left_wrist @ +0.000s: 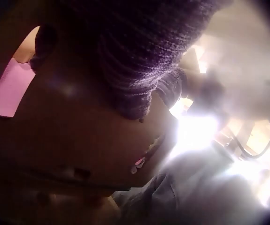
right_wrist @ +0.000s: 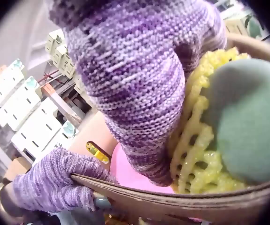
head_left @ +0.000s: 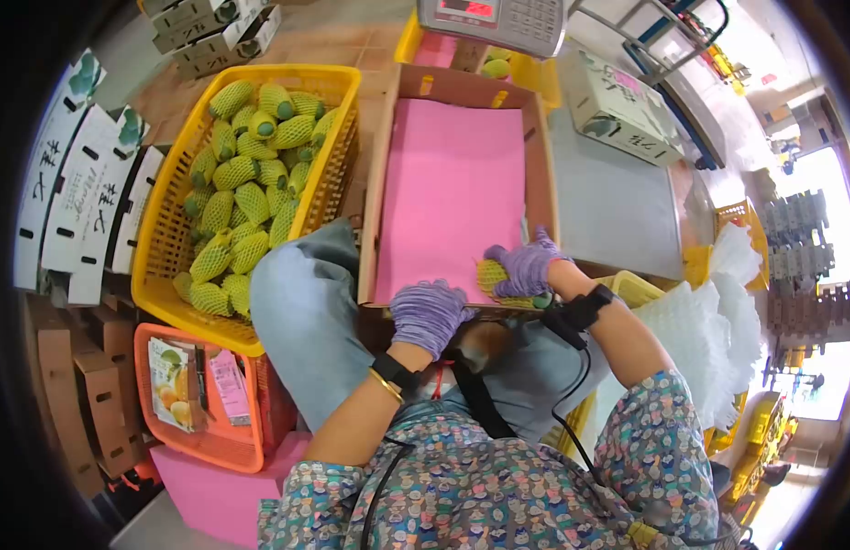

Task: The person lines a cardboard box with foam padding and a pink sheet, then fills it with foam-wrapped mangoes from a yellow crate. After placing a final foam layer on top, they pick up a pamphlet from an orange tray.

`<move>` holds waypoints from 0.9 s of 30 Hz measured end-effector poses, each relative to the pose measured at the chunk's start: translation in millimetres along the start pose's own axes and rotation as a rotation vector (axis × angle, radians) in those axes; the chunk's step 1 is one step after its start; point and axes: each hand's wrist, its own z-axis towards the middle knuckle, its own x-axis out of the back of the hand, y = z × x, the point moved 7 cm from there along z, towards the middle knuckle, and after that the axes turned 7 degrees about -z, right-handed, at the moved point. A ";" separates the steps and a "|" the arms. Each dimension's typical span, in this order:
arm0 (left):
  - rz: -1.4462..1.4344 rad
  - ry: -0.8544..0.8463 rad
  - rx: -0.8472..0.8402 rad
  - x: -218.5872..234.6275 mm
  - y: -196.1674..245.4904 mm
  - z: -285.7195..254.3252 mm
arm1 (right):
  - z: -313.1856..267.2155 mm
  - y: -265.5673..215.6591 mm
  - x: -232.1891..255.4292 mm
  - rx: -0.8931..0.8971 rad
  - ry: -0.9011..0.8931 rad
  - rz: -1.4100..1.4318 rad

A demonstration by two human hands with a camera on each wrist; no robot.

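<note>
A cardboard box (head_left: 549,197) lined with a pink sheet (head_left: 457,183) stands in front of the person's lap. My left hand (head_left: 429,316), in a purple knit glove, grips the box's near wall, its fingers over the rim. My gloved right hand (head_left: 526,266) holds a mango (head_left: 491,275) in a yellow foam net at the near right corner, inside the box. The right wrist view shows the mango's smooth green end (right_wrist: 249,119) poking out of the net (right_wrist: 203,154), with a gloved finger along its side. In the left wrist view, cardboard (left_wrist: 65,136) fills much of the dark picture.
At left, a yellow crate (head_left: 342,119) holds many netted mangoes; an orange basket (head_left: 260,403) with printed cards stands nearer. A digital scale (head_left: 498,23) is beyond the box. Right of it lie a grey surface (head_left: 618,211) and white foam netting (head_left: 700,339). Printed cartons (head_left: 86,192) stand far left.
</note>
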 end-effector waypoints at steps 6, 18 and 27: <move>-0.203 -0.079 0.068 -4.9 -3.1 3.6 | 4.0 -8.1 -1.5 -0.065 0.016 -0.061; -0.021 0.117 0.663 160.9 -352.3 -60.2 | -93.5 42.1 1.7 -0.237 0.884 0.810; 0.112 -0.247 0.998 35.5 -456.3 -69.0 | -131.0 74.4 -76.3 -0.358 0.960 0.967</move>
